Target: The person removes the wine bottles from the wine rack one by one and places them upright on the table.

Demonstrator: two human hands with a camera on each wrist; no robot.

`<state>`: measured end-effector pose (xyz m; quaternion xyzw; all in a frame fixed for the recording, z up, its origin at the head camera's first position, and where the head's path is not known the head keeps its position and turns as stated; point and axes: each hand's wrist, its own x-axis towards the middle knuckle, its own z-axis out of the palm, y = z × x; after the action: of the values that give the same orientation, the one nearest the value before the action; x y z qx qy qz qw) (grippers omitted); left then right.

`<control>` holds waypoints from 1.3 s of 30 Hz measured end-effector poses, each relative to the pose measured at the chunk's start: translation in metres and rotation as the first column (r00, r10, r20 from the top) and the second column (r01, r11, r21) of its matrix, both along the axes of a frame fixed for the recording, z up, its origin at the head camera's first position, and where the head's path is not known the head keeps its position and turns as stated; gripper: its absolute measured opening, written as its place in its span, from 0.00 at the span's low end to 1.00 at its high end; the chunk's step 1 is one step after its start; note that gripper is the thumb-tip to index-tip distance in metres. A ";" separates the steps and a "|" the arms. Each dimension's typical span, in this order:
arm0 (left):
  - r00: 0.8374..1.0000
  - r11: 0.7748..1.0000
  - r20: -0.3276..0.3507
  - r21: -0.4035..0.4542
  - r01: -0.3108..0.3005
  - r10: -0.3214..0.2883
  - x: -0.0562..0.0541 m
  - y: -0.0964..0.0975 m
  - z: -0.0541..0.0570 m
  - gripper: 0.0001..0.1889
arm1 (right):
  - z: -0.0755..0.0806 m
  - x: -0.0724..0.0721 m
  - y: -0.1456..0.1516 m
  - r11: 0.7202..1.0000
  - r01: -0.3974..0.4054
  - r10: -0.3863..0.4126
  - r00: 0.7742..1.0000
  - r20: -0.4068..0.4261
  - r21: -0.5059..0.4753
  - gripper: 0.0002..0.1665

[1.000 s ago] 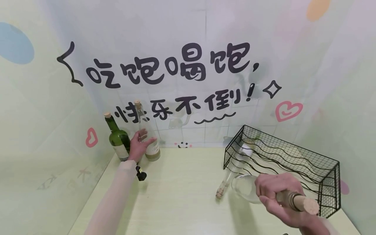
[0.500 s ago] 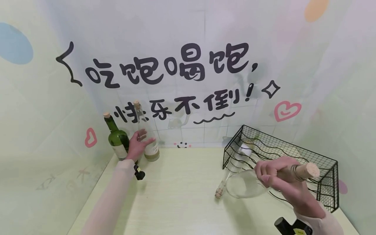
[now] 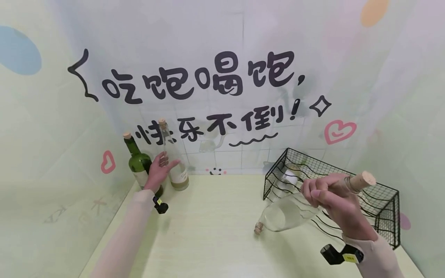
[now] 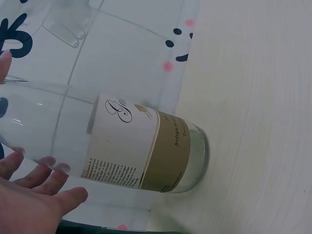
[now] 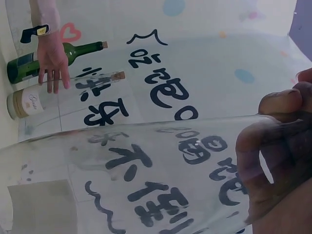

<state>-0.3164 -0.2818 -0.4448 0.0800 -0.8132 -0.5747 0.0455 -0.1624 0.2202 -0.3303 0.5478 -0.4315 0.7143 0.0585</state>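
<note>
My left hand is at a clear corked bottle standing upright on the table, beside a green corked bottle. In the left wrist view its fingers lie loosely along the labelled clear bottle, not curled round it. The right wrist view shows that left hand with fingers fairly straight. My right hand grips a second clear glass bottle by its neck, tilted with the cork up and the base toward the middle, above the table.
A black wire rack stands at the right of the table. Another clear bottle lies in it, its cork sticking out over the table. A printed cloth wall encloses the back and sides.
My right hand has lifted and tilted the held bottle, its base swinging left over the lying bottle. My left hand has eased slightly left and back from the standing clear bottle.
</note>
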 end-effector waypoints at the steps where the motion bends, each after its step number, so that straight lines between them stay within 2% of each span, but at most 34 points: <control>1: 1.000 1.000 0.004 0.007 0.001 -0.001 0.001 0.000 0.001 0.58 | 0.001 0.000 0.000 1.000 0.007 -0.007 1.000 0.015 0.015 0.22; 10: 1.000 0.997 -0.002 0.078 -0.022 0.022 0.018 -0.002 0.008 0.60 | 0.006 -0.009 -0.004 1.000 0.016 -0.016 0.999 0.042 -0.010 0.21; 16: 0.998 0.997 -0.037 0.062 -0.049 0.052 0.034 0.002 0.013 0.58 | 0.010 -0.015 -0.006 0.999 0.035 -0.035 0.996 0.079 0.008 0.22; 20: 0.996 0.997 -0.035 0.026 -0.078 0.079 0.044 0.008 0.016 0.59 | 0.013 -0.020 -0.006 0.998 0.064 -0.065 0.994 0.092 0.012 0.22; 25: 0.997 0.997 -0.021 -0.010 -0.072 0.072 0.057 0.019 0.019 0.59 | 0.016 -0.024 -0.005 0.997 0.076 -0.078 0.988 0.132 0.018 0.23; 29: 0.998 0.998 -0.020 0.016 -0.056 0.057 0.068 0.029 0.021 0.58 | 0.017 -0.027 -0.006 0.995 0.090 -0.095 0.981 0.171 0.039 0.23; 32: 0.999 0.999 -0.028 0.029 -0.028 0.028 0.075 0.037 0.022 0.57 | 0.019 -0.029 -0.007 0.992 0.117 -0.125 0.975 0.185 0.055 0.23; 34: 0.999 1.000 -0.033 0.027 0.007 -0.006 0.078 0.043 0.022 0.56 | 0.020 -0.031 -0.008 0.992 0.108 -0.118 0.974 0.191 0.059 0.23; 39: 0.986 0.987 -0.057 0.010 0.158 -0.157 0.084 0.057 0.019 0.48 | 0.021 -0.039 -0.015 0.997 0.046 -0.057 0.978 0.201 0.059 0.23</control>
<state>-0.2323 -0.2247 -0.4258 -0.0003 -0.8111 -0.5844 0.0224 -0.2015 0.2055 -0.3097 0.4621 -0.4685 0.7527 0.0179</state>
